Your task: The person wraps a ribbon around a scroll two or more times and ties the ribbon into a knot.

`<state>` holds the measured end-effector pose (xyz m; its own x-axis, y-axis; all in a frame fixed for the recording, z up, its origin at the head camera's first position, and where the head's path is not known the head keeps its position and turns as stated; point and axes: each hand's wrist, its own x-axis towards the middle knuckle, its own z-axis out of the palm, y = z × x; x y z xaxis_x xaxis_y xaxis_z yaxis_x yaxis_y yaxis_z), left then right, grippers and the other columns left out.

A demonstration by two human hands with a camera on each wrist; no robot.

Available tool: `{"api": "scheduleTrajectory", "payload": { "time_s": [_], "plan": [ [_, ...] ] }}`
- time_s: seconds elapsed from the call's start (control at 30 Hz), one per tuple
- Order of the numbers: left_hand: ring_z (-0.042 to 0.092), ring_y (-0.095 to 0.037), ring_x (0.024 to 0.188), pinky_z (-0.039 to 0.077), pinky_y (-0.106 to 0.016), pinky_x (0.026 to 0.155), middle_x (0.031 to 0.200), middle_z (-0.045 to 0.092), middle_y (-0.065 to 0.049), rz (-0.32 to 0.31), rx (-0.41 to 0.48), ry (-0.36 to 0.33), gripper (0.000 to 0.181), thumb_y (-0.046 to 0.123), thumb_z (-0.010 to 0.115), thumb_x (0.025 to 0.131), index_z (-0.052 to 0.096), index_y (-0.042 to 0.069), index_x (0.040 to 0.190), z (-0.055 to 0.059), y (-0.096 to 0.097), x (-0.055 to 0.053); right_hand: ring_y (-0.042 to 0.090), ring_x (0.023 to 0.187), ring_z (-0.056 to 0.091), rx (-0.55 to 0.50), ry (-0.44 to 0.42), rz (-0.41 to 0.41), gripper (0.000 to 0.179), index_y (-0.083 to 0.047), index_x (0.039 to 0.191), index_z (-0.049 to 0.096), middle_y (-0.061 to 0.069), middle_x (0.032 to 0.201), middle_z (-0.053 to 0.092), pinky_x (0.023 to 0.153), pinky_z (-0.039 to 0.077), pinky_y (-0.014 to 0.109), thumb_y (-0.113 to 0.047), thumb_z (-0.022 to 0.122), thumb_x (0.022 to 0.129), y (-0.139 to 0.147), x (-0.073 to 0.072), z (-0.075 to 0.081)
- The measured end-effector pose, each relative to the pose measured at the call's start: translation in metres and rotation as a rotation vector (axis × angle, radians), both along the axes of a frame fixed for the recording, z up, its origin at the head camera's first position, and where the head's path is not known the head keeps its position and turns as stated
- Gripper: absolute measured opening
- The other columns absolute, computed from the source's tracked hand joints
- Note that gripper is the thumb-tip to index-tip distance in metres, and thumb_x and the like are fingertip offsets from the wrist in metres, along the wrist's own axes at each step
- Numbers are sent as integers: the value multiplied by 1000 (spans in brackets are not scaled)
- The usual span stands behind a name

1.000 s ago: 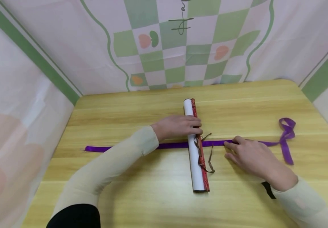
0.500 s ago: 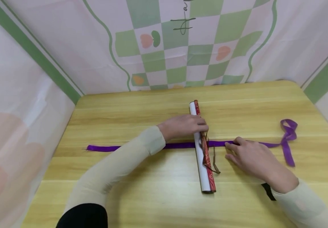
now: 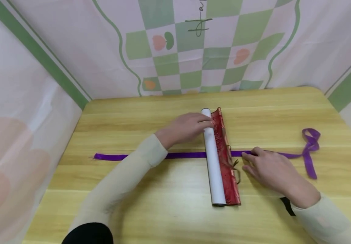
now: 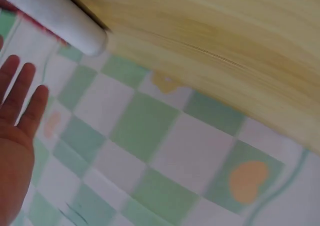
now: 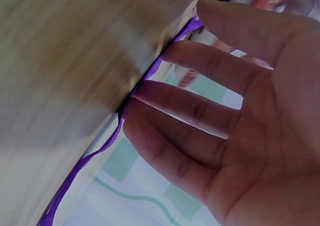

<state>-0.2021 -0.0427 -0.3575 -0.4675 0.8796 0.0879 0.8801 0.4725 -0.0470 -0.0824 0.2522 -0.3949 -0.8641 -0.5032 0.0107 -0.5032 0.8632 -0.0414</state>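
A rolled scroll with a white back (image 3: pixel 214 169) lies lengthwise on the wooden table, a strip of red patterned cloth (image 3: pixel 229 189) spread out along its right side. Thin brown cords (image 3: pixel 237 174) trail at that strip's edge. Beneath the scroll a purple ribbon (image 3: pixel 187 155) runs crosswise. My left hand (image 3: pixel 182 130) is over the scroll's far part, fingers extended; in the left wrist view its straight fingers (image 4: pixel 35 105) show beside the white roll (image 4: pixel 75 23). Right of the scroll, my right hand (image 3: pixel 271 169) presses the ribbon down with nearly straight fingertips (image 5: pixel 150 88).
The ribbon's right end makes a loose loop (image 3: pixel 311 135) on the table (image 3: pixel 151 189). Behind the table's far edge hangs a curtain (image 3: pixel 190 64) with green and white checks, and similar cloth (image 3: pixel 16 135) closes the left side.
The scroll has shifted slightly right, and its red strip, narrow before, now lies unrolled wider. My left hand has loosened and drawn back to the left and away from me. My right hand stays in place.
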Motion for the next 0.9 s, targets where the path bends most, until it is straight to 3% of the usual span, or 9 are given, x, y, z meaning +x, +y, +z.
{"api": "scheduleTrajectory", "payload": {
  "time_s": [0.17, 0.33, 0.47, 0.57, 0.7, 0.9],
  "plan": [
    [67, -25, 127, 52, -39, 114, 135, 72, -8, 109, 14, -83, 30, 18, 68, 104, 70, 10, 133, -7, -54, 18, 26, 69, 69, 7, 8, 2, 45, -4, 129, 74, 25, 116, 72, 58, 60, 43, -34, 77, 96, 0, 1, -2],
    [71, -25, 114, 58, -41, 104, 122, 75, -7, 241, -41, -185, 30, 30, 73, 101, 76, 9, 123, -19, -108, 49, 26, 69, 69, 11, 12, 3, 45, -4, 129, 73, 25, 116, 72, 56, 59, 41, -34, 77, 95, 2, 1, -4],
    [70, -23, 104, 59, -42, 97, 115, 73, -5, 370, -48, -261, 31, 36, 77, 97, 78, 11, 116, -21, -144, 72, 29, 72, 70, 18, 8, 6, 46, -3, 129, 73, 26, 117, 71, 58, 60, 44, -35, 77, 95, 1, -1, -1],
    [69, -19, 96, 59, -41, 92, 108, 72, -3, 445, -40, -290, 27, 34, 79, 96, 78, 12, 112, -21, -162, 83, 33, 78, 72, 18, -3, 8, 47, -4, 130, 73, 25, 118, 71, 63, 62, 48, -36, 76, 96, 2, -3, 0],
    [64, -12, 85, 58, -36, 83, 99, 71, 2, 511, -30, -329, 15, 26, 79, 97, 77, 14, 105, -21, -179, 90, 37, 92, 73, -6, -37, 7, 45, -6, 131, 73, 21, 118, 72, 76, 63, 55, -37, 74, 97, 6, -5, 1],
    [53, -7, 74, 49, -27, 70, 84, 65, 6, 562, -6, -422, 7, 17, 78, 97, 74, 16, 92, -22, -194, 96, 46, 105, 71, -121, -2, 13, 35, -3, 119, 77, 25, 119, 72, 88, 60, 64, -24, 81, 91, 33, -8, 0]
  ]
}}
